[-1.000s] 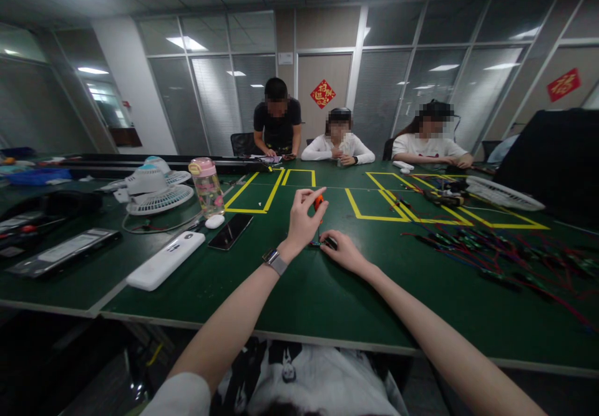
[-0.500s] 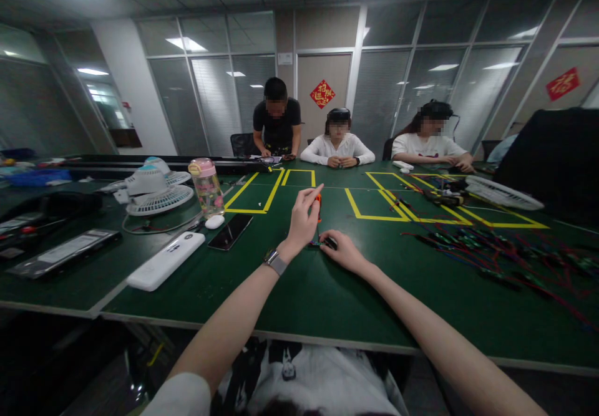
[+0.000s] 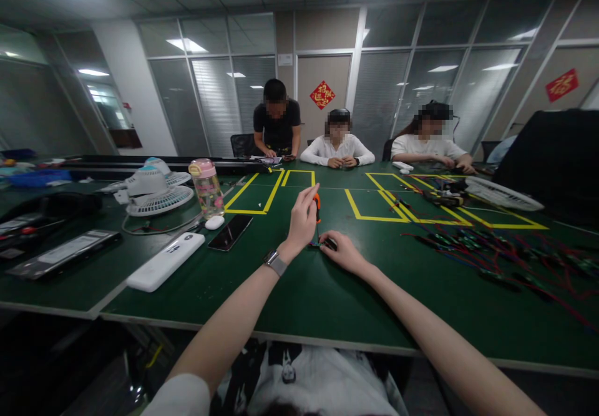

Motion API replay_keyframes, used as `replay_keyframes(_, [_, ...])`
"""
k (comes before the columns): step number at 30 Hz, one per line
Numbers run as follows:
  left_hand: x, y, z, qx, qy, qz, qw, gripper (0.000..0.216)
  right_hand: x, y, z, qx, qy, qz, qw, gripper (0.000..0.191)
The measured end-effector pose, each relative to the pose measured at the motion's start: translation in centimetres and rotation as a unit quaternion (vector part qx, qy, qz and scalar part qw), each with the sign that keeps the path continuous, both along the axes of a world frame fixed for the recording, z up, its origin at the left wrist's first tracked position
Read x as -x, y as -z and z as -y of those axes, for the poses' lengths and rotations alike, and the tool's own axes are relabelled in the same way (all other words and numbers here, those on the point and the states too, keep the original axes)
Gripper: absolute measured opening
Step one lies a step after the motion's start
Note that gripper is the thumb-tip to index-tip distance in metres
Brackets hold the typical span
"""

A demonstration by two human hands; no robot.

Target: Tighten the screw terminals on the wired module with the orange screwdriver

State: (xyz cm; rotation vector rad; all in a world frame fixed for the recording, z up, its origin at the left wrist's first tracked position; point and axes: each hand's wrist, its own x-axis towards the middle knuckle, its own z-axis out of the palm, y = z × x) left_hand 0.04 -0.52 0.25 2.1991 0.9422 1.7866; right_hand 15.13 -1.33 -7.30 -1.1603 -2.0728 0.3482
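Note:
My left hand (image 3: 304,216), a watch at its wrist, is closed around the handle of an orange-and-black screwdriver (image 3: 317,206), partly hidden behind the fingers. The screwdriver stands upright, and its thin shaft runs down towards a small green circuit board (image 3: 314,245) low on the table. Beside it, my right hand (image 3: 344,252) is closed on that board, its fingertips over a small dark part (image 3: 330,243). Whether the screwdriver's tip sits in a screw is too small to tell.
A white power bank (image 3: 166,263), a phone (image 3: 231,232), a bottle (image 3: 206,191) and a fan (image 3: 156,191) stand left on the green table. Wired boards (image 3: 496,254) lie in a tangle to the right. Yellow tape marks rectangles. Three people are across the table.
My left hand's fingers have shifted slightly to the left at the top, and the screwdriver handle leans a little differently. My right hand has stayed in place on the board.

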Motion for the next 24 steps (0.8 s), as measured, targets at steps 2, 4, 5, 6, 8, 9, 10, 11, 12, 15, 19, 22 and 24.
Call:
replay_keyframes(2, [-0.06, 0.16, -0.16, -0.003, 0.013, 0.010, 1.000, 0.038, -0.04, 0.04, -0.04, 0.000, -0.001, 0.000, 1.000, 0.010])
replay_keyframes(4, [-0.09, 0.21, -0.14, -0.009, 0.010, 0.020, 1.000, 0.034, -0.06, 0.04, -0.03, 0.001, -0.001, 0.000, 1.000, 0.010])
replay_keyframes(5, [-0.09, 0.17, -0.06, -0.014, 0.002, 0.023, 1.000, 0.033, -0.06, 0.02, -0.02, 0.002, -0.001, 0.000, 1.000, 0.010])
replay_keyframes(6, [-0.08, 0.10, 0.06, -0.019, -0.009, 0.022, 1.000, 0.031, -0.05, 0.00, 0.01, 0.003, -0.001, 0.000, 1.000, 0.010])
replay_keyframes(8, [-0.05, -0.09, 0.33, -0.024, -0.030, 0.017, 0.999, 0.029, -0.03, -0.06, 0.06, 0.005, -0.001, -0.001, 1.000, 0.010])
replay_keyframes(9, [-0.03, -0.17, 0.44, -0.023, -0.034, 0.014, 0.999, 0.028, -0.02, -0.09, 0.08, 0.005, 0.000, -0.001, 1.000, 0.010])
replay_keyframes(10, [-0.03, -0.23, 0.52, -0.020, -0.033, 0.011, 0.999, 0.028, -0.01, -0.11, 0.10, 0.006, 0.001, 0.000, 1.000, 0.011])
replay_keyframes(11, [-0.03, -0.26, 0.54, -0.016, -0.026, 0.009, 0.999, 0.028, -0.01, -0.11, 0.10, 0.006, 0.001, 0.001, 1.000, 0.011])
replay_keyframes(12, [-0.05, -0.25, 0.53, -0.012, -0.014, 0.008, 1.000, 0.030, -0.01, -0.11, 0.08, 0.005, 0.002, 0.002, 1.000, 0.011])
replay_keyframes(15, [-0.11, -0.10, 0.33, -0.006, 0.026, 0.008, 1.000, 0.035, -0.05, -0.06, 0.01, 0.006, 0.000, 0.003, 1.000, 0.010])
replay_keyframes(19, [-0.13, 0.01, 0.26, -0.011, 0.019, 0.017, 1.000, 0.033, -0.09, 0.03, -0.06, 0.008, -0.001, 0.002, 1.000, 0.010])
replay_keyframes(22, [-0.07, -0.05, 0.40, -0.017, -0.021, 0.013, 1.000, 0.029, -0.08, 0.05, -0.04, 0.008, -0.002, 0.004, 1.000, 0.011])
replay_keyframes(24, [-0.04, -0.08, 0.43, -0.012, -0.029, 0.008, 0.999, 0.029, -0.06, 0.01, -0.01, 0.009, -0.001, 0.005, 1.000, 0.011])
